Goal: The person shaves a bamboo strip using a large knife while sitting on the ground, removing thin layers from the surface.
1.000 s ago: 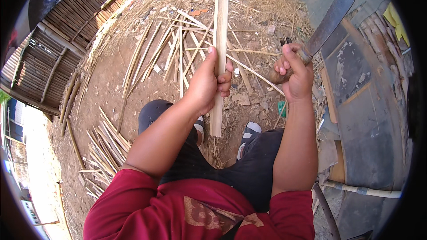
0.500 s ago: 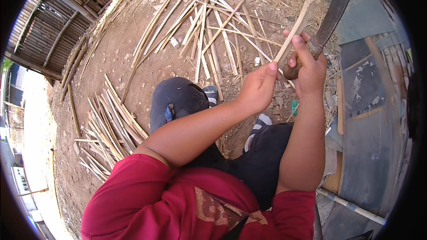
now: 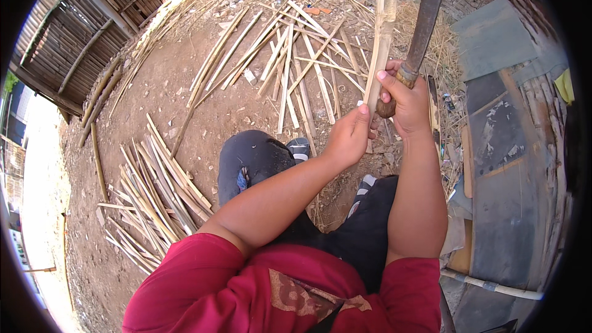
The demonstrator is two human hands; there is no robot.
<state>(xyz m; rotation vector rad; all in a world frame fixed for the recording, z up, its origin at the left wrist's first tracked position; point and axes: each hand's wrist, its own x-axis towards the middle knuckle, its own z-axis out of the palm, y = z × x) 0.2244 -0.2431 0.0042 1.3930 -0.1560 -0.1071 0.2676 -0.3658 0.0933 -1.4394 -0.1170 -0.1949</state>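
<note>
A pale split bamboo strip (image 3: 385, 15) stands upright in front of me, its upper end cut off by the top of the view. Its lower end is pinched in my left hand (image 3: 351, 135), thumb on the near face. My right hand (image 3: 408, 100) is closed around the wooden handle of a machete (image 3: 427, 15), whose dark, slightly curved blade points up and away. The fingertips of the right hand also touch the strip just above the left hand. Blade and strip run side by side with a gap between them.
Several bamboo strips (image 3: 290, 61) lie crisscrossed on the dirt ahead. A denser pile (image 3: 157, 188) is beside my left knee. Grey sheets and boards (image 3: 509, 203) line the right side, with a pale pole (image 3: 493, 287) near me. A bamboo wall (image 3: 52, 49) stands far left.
The strip and machete have swung left and stand more upright. Both hands moved slightly left and down in the picture, keeping their grips; the whole view has shifted a little.
</note>
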